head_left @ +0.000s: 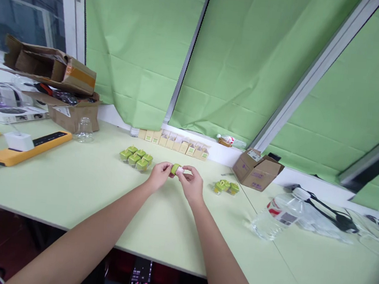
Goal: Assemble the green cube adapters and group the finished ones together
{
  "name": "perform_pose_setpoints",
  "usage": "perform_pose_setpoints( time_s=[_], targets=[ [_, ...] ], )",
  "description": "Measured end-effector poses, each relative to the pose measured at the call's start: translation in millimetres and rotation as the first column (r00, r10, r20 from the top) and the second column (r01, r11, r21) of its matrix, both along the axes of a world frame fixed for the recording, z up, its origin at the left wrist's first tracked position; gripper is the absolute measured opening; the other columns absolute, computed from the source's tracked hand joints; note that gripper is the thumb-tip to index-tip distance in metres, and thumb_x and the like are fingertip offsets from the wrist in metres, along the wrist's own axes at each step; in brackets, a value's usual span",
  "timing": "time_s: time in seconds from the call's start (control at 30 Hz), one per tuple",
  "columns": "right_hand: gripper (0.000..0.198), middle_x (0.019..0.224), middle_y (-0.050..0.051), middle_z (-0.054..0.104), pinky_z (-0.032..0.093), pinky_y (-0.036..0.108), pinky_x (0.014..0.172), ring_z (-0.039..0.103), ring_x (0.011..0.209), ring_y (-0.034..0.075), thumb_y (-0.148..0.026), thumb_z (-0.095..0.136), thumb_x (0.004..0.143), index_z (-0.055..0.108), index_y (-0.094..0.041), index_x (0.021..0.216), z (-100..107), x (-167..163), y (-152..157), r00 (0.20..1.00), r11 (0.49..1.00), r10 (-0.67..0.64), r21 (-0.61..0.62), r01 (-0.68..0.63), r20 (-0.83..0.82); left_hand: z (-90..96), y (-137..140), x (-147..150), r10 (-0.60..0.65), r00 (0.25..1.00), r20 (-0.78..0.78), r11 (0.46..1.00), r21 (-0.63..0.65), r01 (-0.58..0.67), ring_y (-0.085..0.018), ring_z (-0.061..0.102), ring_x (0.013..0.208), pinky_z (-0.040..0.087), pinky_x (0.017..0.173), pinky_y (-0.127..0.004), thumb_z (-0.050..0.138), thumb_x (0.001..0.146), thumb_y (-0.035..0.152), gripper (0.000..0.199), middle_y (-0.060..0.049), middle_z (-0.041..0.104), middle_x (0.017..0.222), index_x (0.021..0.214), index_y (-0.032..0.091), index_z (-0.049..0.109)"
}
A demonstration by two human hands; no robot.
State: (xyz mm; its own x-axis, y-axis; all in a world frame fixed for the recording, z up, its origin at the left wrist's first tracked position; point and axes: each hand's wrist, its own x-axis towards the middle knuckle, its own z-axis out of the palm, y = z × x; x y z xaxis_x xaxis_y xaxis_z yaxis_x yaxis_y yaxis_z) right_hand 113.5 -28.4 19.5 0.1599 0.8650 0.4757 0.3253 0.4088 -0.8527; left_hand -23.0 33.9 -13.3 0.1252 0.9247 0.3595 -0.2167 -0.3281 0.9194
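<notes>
My left hand and my right hand meet over the middle of the table. Between their fingertips is a small green-topped cup, tilted on its side, with a pale pink patch facing right. Fingers of both hands are closed on it and partly cover it. Left of my hands stands a group of several similar clear cups with green tops. A smaller group of green-topped cups sits to the right. Behind, a row of small tan cardboard boxes lines the table's back edge.
A large clear bottle and an open carton stand at right, with cables beyond. To the left lie an orange power strip, a glass jar and stacked cardboard boxes. A small bottle lies on the sill.
</notes>
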Motion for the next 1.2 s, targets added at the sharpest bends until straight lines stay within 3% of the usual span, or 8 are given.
perform_pose_setpoints(
  time_s=[0.13, 0.27, 0.4, 0.73, 1.03, 1.13, 1.2],
  targets=[
    [0.028, 0.108, 0.008, 0.061, 0.057, 0.031, 0.068, 0.065, 0.077, 0.017, -0.043, 0.065, 0.08, 0.064, -0.023, 0.1, 6.2, -0.8, -6.2, 0.985, 0.993, -0.039, 0.116, 0.02, 0.168, 2.3, -2.0, 2.7, -0.044, 0.995, 0.086, 0.995, -0.09, 0.051, -0.015, 0.062, 0.063, 0.054, 0.068, -0.031, 0.066, 0.076, 0.042, 0.029, -0.004, 0.066, 0.073, 0.079, 0.013, 0.066],
    [0.035, 0.109, 0.008, 0.058, 0.058, 0.037, 0.08, 0.062, 0.084, 0.019, -0.036, 0.071, 0.076, 0.064, -0.025, 0.108, 7.2, 0.6, -6.4, 0.97, 0.989, 0.011, 0.139, -0.047, 0.245, 4.2, -4.4, 3.0, -0.053, 0.985, 0.164, 0.985, -0.155, 0.079, -0.014, 0.061, 0.064, 0.054, 0.069, -0.03, 0.07, 0.072, 0.04, 0.027, -0.003, 0.065, 0.073, 0.076, 0.014, 0.066],
    [0.032, 0.106, 0.008, 0.057, 0.058, 0.039, 0.079, 0.061, 0.083, 0.02, -0.031, 0.07, 0.076, 0.064, -0.025, 0.107, 4.2, 2.7, -3.6, 0.955, 0.991, -0.015, 0.132, -0.025, 0.297, 3.4, -5.2, 3.5, -0.074, 0.984, 0.161, 0.984, -0.147, 0.098, -0.012, 0.058, 0.06, 0.052, 0.065, -0.028, 0.07, 0.072, 0.039, 0.026, -0.001, 0.063, 0.068, 0.074, 0.014, 0.066],
    [0.033, 0.104, 0.006, 0.06, 0.057, 0.038, 0.082, 0.063, 0.074, 0.017, -0.029, 0.07, 0.075, 0.069, -0.028, 0.108, -0.3, 1.7, -0.9, 0.953, 0.993, -0.037, 0.117, 0.002, 0.301, 1.4, -6.6, 1.9, -0.094, 0.984, 0.148, 0.981, -0.153, 0.117, -0.011, 0.057, 0.059, 0.051, 0.065, -0.027, 0.071, 0.072, 0.04, 0.027, -0.001, 0.062, 0.068, 0.073, 0.014, 0.066],
    [0.041, 0.126, 0.008, 0.056, 0.053, 0.041, 0.096, 0.063, 0.091, 0.02, -0.03, 0.063, 0.083, 0.064, -0.031, 0.124, -3.7, -4.0, -2.7, 0.944, 0.978, -0.112, 0.203, 0.049, 0.311, 10.1, -9.1, -0.3, -0.185, 0.936, 0.3, 0.953, -0.177, 0.245, -0.012, 0.06, 0.069, 0.052, 0.079, -0.031, 0.078, 0.069, 0.04, 0.035, -0.005, 0.067, 0.081, 0.086, 0.011, 0.068],
    [0.057, 0.126, 0.01, 0.056, 0.056, 0.039, 0.09, 0.063, 0.093, 0.021, -0.035, 0.071, 0.077, 0.056, -0.028, 0.132, -2.3, -5.1, -2.7, 0.971, 0.978, -0.09, 0.204, 0.045, 0.22, 11.8, -10.1, -1.5, -0.196, 0.921, 0.336, 0.942, -0.195, 0.272, -0.013, 0.062, 0.077, 0.052, 0.081, -0.03, 0.081, 0.066, 0.04, 0.038, -0.007, 0.068, 0.087, 0.088, 0.012, 0.069],
    [0.063, 0.125, 0.011, 0.058, 0.058, 0.037, 0.083, 0.063, 0.096, 0.022, -0.041, 0.074, 0.074, 0.056, -0.025, 0.132, -1.2, -5.5, -0.8, 0.994, 0.99, -0.053, 0.136, 0.04, 0.097, 11.3, -9.6, -2.2, -0.213, 0.914, 0.346, 0.933, -0.206, 0.295, -0.014, 0.063, 0.078, 0.052, 0.08, -0.03, 0.083, 0.065, 0.039, 0.038, -0.007, 0.069, 0.089, 0.089, 0.012, 0.07]
  ],
)
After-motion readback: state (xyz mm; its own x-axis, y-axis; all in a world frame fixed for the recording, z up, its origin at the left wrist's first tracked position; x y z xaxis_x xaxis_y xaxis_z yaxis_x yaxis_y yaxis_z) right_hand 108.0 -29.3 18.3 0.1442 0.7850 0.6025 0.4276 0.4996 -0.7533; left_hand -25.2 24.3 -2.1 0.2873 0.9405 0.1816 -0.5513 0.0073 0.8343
